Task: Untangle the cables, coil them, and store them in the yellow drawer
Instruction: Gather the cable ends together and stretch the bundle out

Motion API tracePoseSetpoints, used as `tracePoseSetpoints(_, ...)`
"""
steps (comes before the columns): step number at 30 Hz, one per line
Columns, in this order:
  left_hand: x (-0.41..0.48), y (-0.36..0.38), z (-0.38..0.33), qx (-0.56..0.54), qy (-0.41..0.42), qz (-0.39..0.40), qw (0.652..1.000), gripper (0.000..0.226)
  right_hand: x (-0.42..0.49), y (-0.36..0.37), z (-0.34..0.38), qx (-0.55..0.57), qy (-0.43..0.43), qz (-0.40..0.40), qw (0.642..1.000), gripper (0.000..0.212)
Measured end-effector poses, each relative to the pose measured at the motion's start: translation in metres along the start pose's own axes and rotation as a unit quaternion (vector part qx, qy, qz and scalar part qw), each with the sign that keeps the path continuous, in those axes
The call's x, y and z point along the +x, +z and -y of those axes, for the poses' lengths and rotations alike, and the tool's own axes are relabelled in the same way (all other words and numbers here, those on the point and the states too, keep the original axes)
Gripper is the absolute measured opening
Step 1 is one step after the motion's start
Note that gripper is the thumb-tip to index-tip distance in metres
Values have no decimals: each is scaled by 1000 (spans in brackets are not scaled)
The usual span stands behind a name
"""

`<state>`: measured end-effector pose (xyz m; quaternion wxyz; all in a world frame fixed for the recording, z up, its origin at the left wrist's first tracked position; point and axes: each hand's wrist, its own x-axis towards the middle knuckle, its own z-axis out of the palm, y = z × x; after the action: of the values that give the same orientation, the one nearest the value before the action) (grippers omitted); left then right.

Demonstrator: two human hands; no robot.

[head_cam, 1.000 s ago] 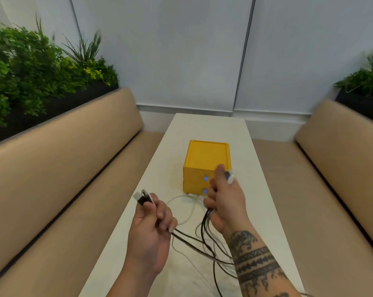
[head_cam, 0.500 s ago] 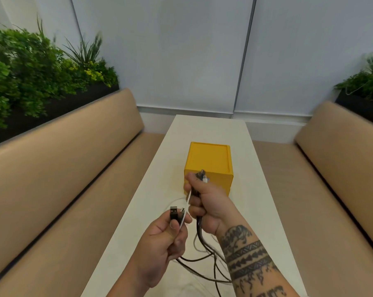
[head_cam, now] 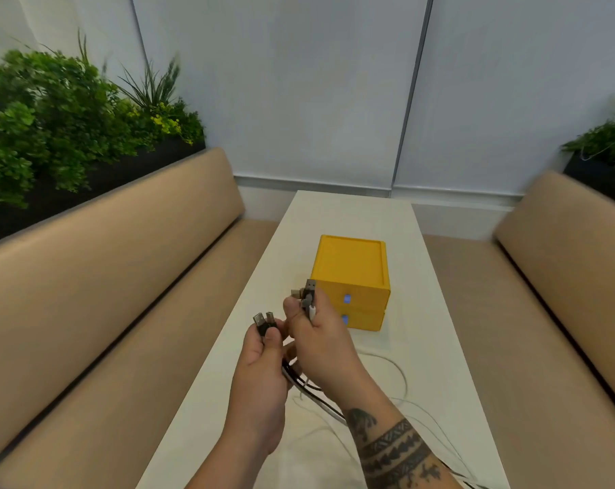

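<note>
Cables (head_cam: 311, 388), black and white, hang in a loose tangle beneath both hands and trail over the worktop (head_cam: 436, 312) toward its near edge. The left hand (head_cam: 260, 372) pinches two black plug ends (head_cam: 263, 321) between thumb and fingers. Just beside it, the right hand (head_cam: 322, 344) grips a bunch of grey and white plug ends (head_cam: 308, 298) that point upward. Just beyond the hands stands the yellow drawer unit (head_cam: 352, 273), with both drawers closed. Tan benches (head_cam: 105, 294) flank the worktop, and green plants (head_cam: 52, 111) stand behind the left one.
</note>
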<state>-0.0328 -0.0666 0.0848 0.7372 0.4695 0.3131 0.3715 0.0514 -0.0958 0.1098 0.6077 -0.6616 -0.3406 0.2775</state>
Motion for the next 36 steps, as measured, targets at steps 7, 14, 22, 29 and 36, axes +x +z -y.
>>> tracePoseSetpoints(7,-4,7,-7,34,-2,-18,999,26,3,9,-2,-238,-61,-18,969,18)
tracePoseSetpoints(14,-8,10,-14,-72,-32,20,997,23,11,0,6,-274,-86,95,953,27)
tracePoseSetpoints(22,-3,3,-6,-88,-33,59,994,47,16,-4,0,-342,-111,158,920,85)
tracePoseSetpoints(29,4,-6,3,3,17,118,993,108,22,-14,7,-172,46,222,959,89)
tracePoseSetpoints(36,41,-8,-18,-126,20,3,992,23,13,-9,-5,12,21,193,981,86)
